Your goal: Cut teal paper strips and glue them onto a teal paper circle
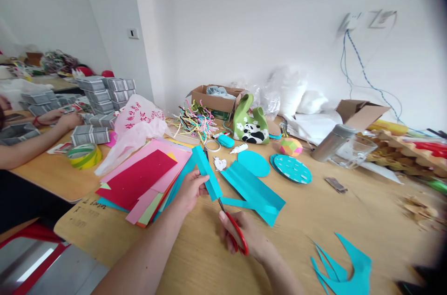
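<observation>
Turquoise strip (207, 174) pinched in left hand's grip (193, 188), right hand's grip (249, 233) curled round scissors (239, 229) at strip's near end; best kept taut.

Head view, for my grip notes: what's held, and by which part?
Left hand: turquoise paper strip, by its left edge. Right hand: scissors, by the red handles.

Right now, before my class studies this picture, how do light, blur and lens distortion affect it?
Head view overall: soft light, pale wall, faint shadows on the table; head view, right: wall socket and brown scraps smeared, edge falling dark; head view, middle: scissors and folded blue paper fairly clear; head view, outer parts: shapes look stretched, as through a wide lens.
</observation>
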A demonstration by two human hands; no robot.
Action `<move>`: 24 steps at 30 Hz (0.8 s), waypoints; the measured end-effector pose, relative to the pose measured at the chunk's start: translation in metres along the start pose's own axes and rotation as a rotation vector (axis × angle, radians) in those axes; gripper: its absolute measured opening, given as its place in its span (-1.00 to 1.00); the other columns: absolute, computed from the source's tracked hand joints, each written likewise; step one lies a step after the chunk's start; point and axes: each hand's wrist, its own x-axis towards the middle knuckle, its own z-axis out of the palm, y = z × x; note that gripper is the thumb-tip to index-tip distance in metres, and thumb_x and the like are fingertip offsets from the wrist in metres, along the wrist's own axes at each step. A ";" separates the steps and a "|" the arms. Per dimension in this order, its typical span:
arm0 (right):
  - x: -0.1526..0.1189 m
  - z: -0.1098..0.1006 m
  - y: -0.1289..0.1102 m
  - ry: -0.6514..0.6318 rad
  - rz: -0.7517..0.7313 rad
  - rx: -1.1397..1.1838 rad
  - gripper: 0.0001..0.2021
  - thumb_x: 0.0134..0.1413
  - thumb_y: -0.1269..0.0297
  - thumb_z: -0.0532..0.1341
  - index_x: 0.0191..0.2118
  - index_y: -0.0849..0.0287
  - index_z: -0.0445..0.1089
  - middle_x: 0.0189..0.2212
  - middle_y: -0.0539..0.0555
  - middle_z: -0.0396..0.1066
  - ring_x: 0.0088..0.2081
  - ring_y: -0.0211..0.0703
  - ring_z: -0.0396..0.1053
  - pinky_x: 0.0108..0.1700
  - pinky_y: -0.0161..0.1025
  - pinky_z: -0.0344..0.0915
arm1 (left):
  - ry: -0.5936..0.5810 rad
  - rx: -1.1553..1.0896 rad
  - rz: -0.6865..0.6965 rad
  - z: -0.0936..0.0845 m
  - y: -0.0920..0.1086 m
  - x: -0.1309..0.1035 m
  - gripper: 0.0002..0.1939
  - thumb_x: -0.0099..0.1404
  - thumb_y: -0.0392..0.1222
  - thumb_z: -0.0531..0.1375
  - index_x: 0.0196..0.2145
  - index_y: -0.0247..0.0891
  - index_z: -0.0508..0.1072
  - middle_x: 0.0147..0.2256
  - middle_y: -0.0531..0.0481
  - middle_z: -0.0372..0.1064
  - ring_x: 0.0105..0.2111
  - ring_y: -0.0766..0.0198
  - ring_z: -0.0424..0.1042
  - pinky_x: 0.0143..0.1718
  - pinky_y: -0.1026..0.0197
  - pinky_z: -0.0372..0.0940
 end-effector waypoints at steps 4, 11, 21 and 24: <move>0.000 0.002 -0.001 0.012 -0.001 0.012 -0.39 0.09 -0.29 -0.02 -0.55 0.21 0.31 -0.78 -0.04 0.25 -0.74 -0.37 0.12 -0.68 -0.42 0.01 | -0.029 0.023 -0.009 0.001 -0.001 -0.001 -0.66 0.00 -0.11 0.35 -0.27 -0.30 0.44 -0.32 -0.15 0.56 -0.33 0.03 0.56 -0.48 0.18 0.41; 0.004 0.004 0.000 -0.002 0.001 0.020 -0.33 0.01 -0.38 -0.02 -0.59 0.22 0.31 -0.79 -0.02 0.24 -0.76 -0.38 0.13 -0.71 -0.42 0.00 | -0.054 0.061 -0.032 0.005 -0.001 -0.005 -0.56 0.02 -0.12 0.34 -0.14 -0.29 0.40 -0.26 -0.17 0.55 -0.29 0.04 0.55 -0.51 0.23 0.40; 0.009 0.005 0.005 0.040 0.015 0.012 -0.30 -0.05 -0.43 -0.02 -0.61 0.22 0.30 -0.81 -0.03 0.20 -0.79 -0.40 0.10 -0.73 -0.42 -0.02 | -0.056 0.046 -0.023 0.008 0.001 -0.007 -0.57 0.02 -0.11 0.34 -0.16 -0.30 0.40 -0.27 -0.16 0.54 -0.31 0.04 0.56 -0.50 0.20 0.41; 0.008 0.005 0.003 0.043 0.024 0.016 -0.29 -0.07 -0.45 -0.02 -0.61 0.22 0.30 -0.81 -0.04 0.19 -0.79 -0.40 0.09 -0.73 -0.41 -0.04 | -0.061 0.043 -0.020 0.008 0.001 -0.007 -0.54 0.02 -0.10 0.34 -0.13 -0.31 0.40 -0.26 -0.17 0.54 -0.30 0.03 0.55 -0.50 0.20 0.41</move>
